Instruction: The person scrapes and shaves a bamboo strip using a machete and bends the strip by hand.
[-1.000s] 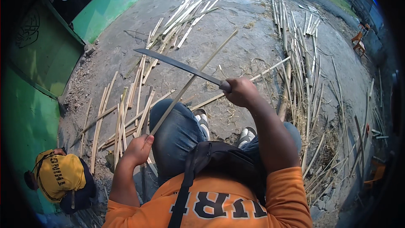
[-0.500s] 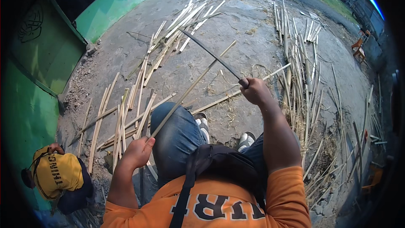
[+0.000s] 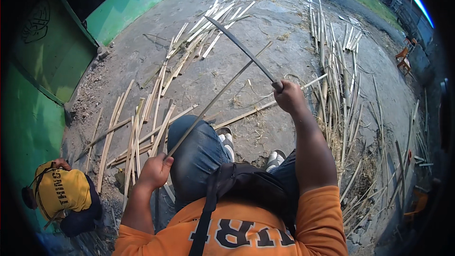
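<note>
My left hand (image 3: 155,171) is closed around the near end of a long thin bamboo strip (image 3: 207,107), which slants up and away to the right over my left knee. In my right hand (image 3: 290,97) is the handle of a machete (image 3: 241,45) with a long dark blade. The blade points away to the left and crosses the strip near its far end. Whether the edge touches the strip cannot be made out. Below the crossing, another pale strip (image 3: 251,114) lies on the ground beyond my feet.
Split bamboo strips (image 3: 208,21) lie in a loose pile ahead, with more strips (image 3: 116,132) at the left. Bamboo poles and strips (image 3: 345,68) cover the right side. A person in a yellow shirt (image 3: 64,192) crouches at the lower left, by a green wall (image 3: 35,137).
The machete has shifted slightly up and to the right, its blade now showing broader. The strip has rolled to a narrower side, its far end slightly further right.
</note>
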A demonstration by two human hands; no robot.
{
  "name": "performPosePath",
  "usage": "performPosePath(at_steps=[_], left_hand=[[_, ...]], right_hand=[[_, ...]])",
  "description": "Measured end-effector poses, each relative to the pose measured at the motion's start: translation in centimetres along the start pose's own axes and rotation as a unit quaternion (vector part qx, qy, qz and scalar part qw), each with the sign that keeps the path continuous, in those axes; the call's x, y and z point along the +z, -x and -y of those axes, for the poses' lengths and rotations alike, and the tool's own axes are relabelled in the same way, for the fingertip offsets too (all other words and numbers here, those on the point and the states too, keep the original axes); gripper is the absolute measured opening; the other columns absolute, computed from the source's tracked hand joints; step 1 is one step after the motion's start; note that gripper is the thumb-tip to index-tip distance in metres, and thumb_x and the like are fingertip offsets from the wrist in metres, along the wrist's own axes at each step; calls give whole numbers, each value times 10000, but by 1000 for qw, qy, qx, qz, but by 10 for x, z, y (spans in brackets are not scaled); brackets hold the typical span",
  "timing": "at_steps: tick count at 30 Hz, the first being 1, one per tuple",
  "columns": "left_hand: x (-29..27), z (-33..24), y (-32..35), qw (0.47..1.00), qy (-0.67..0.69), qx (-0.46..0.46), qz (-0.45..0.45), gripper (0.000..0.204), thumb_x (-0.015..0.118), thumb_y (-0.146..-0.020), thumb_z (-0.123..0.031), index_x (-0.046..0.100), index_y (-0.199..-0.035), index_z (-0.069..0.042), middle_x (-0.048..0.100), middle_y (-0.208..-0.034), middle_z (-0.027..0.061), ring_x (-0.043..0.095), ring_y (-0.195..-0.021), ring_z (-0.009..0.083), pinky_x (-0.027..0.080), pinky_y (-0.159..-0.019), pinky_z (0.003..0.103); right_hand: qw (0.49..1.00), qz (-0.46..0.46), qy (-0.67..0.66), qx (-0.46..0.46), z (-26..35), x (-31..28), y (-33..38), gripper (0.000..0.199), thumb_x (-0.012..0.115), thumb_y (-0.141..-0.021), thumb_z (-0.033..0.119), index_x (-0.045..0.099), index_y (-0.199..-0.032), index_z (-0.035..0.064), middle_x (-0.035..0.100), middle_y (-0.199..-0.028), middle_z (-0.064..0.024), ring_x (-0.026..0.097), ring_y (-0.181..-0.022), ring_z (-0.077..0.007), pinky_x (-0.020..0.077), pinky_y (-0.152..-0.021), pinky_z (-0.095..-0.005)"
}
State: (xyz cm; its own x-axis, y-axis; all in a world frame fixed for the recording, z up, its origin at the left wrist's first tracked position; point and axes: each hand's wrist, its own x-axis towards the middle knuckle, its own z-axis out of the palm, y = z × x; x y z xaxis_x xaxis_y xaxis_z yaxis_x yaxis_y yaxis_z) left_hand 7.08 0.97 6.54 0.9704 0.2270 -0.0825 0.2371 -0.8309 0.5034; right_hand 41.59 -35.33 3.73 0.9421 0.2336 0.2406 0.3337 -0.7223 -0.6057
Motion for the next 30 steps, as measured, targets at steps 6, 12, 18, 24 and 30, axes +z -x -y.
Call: performPosePath(at_steps=[6, 12, 18, 24, 30], left_hand=[[-8, -11, -3, 998, -36, -30, 32, 595, 503, -1077, -529, 605, -916, 34, 644, -803, 314, 612, -855, 569, 481, -723, 590], [5, 3, -1, 1000, -14, 4, 4, 559, 510, -1084, -490, 615, -938, 40, 652, -791, 306, 634, -845, 558, 495, -720, 572], [9, 4, 1, 999, 20, 17, -18, 508, 542, -1084, -446, 619, -949, 38, 641, -750, 299, 643, -802, 547, 502, -689, 548], [10, 7, 2, 1000, 23, 7, -3, 502, 543, -1084, -448, 603, -945, 31, 639, -752, 299, 635, -802, 554, 497, -686, 558], [14, 13, 5, 999, 14, 24, -26, 548, 527, -1083, -492, 600, -939, 32, 636, -760, 308, 621, -813, 568, 490, -687, 567]], right_hand=[[997, 58, 6, -52, 15, 10, 20, 147, 673, -918, 248, 758, -959, 136, 738, -890, -197, 717, -865, -431, 580, -769, -523], [951, 145, 67, -266, 76, 24, 48, 140, 677, -872, 266, 647, -837, 133, 688, -759, -166, 710, -783, -401, 551, -708, -550], [997, 32, 13, -73, 31, 19, 21, 177, 622, -946, 266, 738, -907, 139, 726, -847, -185, 703, -842, -432, 562, -752, -547], [994, 66, 33, -75, 51, 17, 36, 143, 658, -917, 264, 728, -924, 140, 730, -877, -184, 700, -865, -440, 562, -752, -546], [969, 82, 119, -200, 72, 21, 40, 176, 654, -920, 309, 713, -872, 150, 708, -755, -158, 718, -783, -403, 555, -722, -518]])
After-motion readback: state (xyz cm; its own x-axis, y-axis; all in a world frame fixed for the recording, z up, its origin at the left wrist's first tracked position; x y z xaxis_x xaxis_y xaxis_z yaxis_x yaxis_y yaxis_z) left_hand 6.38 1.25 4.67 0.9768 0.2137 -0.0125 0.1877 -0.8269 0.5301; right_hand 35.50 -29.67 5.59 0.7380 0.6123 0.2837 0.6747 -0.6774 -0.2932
